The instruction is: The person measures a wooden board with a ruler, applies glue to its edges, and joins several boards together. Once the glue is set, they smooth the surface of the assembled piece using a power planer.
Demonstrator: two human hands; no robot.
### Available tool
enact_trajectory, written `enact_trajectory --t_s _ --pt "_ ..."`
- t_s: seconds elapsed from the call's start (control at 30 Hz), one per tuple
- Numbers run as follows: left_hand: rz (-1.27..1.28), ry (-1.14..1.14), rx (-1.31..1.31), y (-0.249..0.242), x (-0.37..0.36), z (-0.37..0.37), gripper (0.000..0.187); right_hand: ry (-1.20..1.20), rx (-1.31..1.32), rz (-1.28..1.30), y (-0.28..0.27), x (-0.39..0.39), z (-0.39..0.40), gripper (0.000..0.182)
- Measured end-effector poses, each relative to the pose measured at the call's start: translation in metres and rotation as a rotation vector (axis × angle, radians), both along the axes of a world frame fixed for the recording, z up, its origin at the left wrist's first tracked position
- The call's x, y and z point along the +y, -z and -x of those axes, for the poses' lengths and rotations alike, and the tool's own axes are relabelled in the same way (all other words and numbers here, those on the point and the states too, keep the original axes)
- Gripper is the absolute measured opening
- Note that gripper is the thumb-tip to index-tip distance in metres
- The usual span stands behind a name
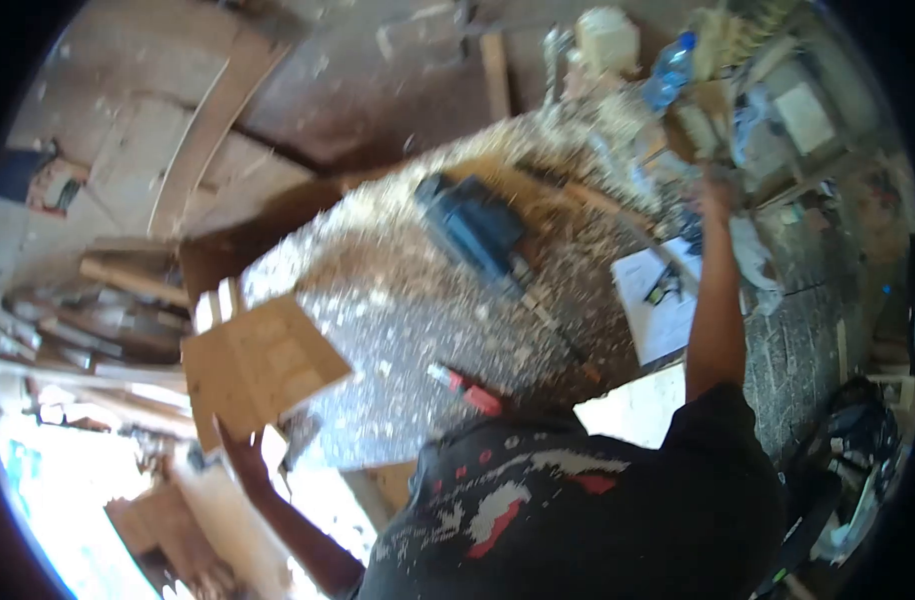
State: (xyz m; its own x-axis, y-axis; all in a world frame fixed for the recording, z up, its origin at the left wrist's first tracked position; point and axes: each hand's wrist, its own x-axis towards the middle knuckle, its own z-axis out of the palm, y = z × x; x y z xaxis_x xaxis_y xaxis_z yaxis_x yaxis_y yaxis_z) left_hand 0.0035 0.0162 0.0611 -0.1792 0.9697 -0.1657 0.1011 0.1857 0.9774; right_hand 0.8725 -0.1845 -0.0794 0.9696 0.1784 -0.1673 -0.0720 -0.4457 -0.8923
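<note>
My left hand (242,456) grips the lower edge of a flat wooden board (268,365), which is tilted over the left end of the workbench. Fingers wrap over that edge. My right arm stretches far across the bench, and my right hand (716,197) is among clutter at the back right, near wood pieces and a plastic bottle (670,70). Motion blur smears its fingers, and I cannot tell whether it holds anything. White papers (650,335) with a small dark object lie below that forearm.
Wood shavings cover the workbench (378,350). A blue power tool (483,228) lies mid-bench, with a red-handled hand tool (468,390) nearer my body. A long curved wooden piece (203,145) and other planks lie beyond the bench. Dark bags (863,430) sit at the right.
</note>
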Motion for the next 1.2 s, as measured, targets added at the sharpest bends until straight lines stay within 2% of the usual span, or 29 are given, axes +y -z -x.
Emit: enact_trajectory --t_s 0.03,0.07,0.13,0.23,0.27,0.3,0.33,0.4,0.47,0.53,0.57,0.63,0.67,0.73,0.83,0.97,1.07,1.1,1.17,1.2 --pt "-0.007 0.027 -0.040 0.010 0.004 0.017 0.071 0.003 -0.271 0.055 0.013 -0.004 0.004 0.057" --pt "-0.011 0.045 -0.094 0.001 0.002 0.004 0.071 0.045 -0.727 0.022 -0.031 0.003 0.054 0.052" --pt "0.062 -0.090 -0.090 -0.009 0.007 -0.019 0.070 -0.154 -0.299 -0.273 -0.077 0.023 0.164 0.038" --pt "0.059 -0.054 -0.116 -0.010 0.013 -0.021 0.068 -0.911 -0.024 -0.347 -0.085 0.046 0.309 0.024" --pt "0.053 -0.023 -0.124 -0.007 0.015 -0.020 0.068 -1.205 -0.019 -0.275 -0.073 0.049 0.342 0.027" --pt "0.044 -0.013 -0.079 -0.005 0.014 -0.017 0.067 -1.364 0.032 -0.064 -0.055 0.052 0.373 0.034" --pt "0.031 0.001 -0.042 -0.003 0.012 -0.011 0.066 -1.524 -0.199 0.109 -0.041 0.052 0.398 0.047" --pt "-0.019 0.054 -0.032 0.009 0.013 0.006 0.062 -1.662 -0.291 0.263 0.012 0.049 0.436 0.044" --pt "-0.046 0.093 -0.064 0.014 0.012 0.013 0.058 -1.882 -0.432 0.431 0.028 0.039 0.446 0.033" --pt "-0.023 0.100 -0.206 0.010 0.009 0.008 0.058 -1.866 -0.545 0.339 0.083 0.024 0.467 0.029" --pt "-0.035 0.120 -0.114 0.013 0.007 0.008 0.059 -1.856 -0.510 0.349 0.079 0.021 0.467 0.027" --pt "-0.018 0.080 -0.091 0.009 0.005 -0.001 0.063 -1.852 -0.444 0.354 0.065 0.018 0.465 0.025" --pt "-0.126 0.212 0.067 0.028 0.006 0.018 0.059 -1.808 -0.449 0.342 0.065 0.013 0.464 0.025" --pt "0.052 -0.008 -0.260 0.017 0.015 0.010 0.059 -1.725 -0.458 0.310 0.063 0.007 0.463 0.028" --pt "-0.076 0.083 -0.080 0.022 0.008 0.004 0.067 -1.671 -0.304 0.318 0.055 0.003 0.462 0.027" --pt "0.025 -0.012 -0.184 0.014 0.013 -0.004 0.074 -1.667 -0.252 0.408 0.052 0.006 0.458 0.033" --pt "-0.018 0.023 -0.159 0.015 0.009 -0.005 0.069 -1.785 -0.219 0.473 0.067 0.007 0.459 0.034" --pt "0.005 0.004 -0.154 0.012 0.010 -0.005 0.068 -1.821 -0.222 0.439 0.046 0.009 0.451 0.031" --pt "0.056 -0.050 -0.153 0.011 0.010 -0.010 0.066 -1.784 -0.010 0.144 0.036 0.017 0.428 0.031" --pt "0.042 -0.009 -0.156 0.012 0.009 -0.009 0.065 -1.759 0.105 0.007 0.008 0.023 0.413 0.031"
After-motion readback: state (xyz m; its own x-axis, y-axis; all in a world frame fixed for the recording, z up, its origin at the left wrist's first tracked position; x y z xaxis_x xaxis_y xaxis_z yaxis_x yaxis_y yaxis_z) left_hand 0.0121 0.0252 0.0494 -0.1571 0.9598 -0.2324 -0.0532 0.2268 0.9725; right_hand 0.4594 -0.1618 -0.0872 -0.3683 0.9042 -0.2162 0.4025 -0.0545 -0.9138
